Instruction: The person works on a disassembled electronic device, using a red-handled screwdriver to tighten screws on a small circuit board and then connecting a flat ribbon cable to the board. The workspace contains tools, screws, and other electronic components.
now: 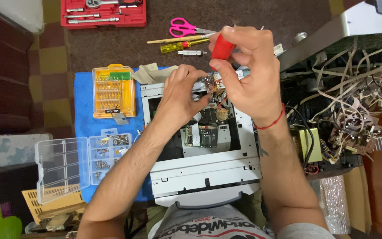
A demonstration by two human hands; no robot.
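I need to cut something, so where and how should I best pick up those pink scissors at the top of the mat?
Take the pink scissors by the finger loops, reaching in from the left. The loops lie at the left end, flat and clear of other things, while the blades point right toward the right hand holding the red-handled screwdriver, with the yellow screwdriver just beneath.

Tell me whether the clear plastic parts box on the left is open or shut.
Open. The clear parts box has its lid swung flat to the left, exposing compartments of small hardware.
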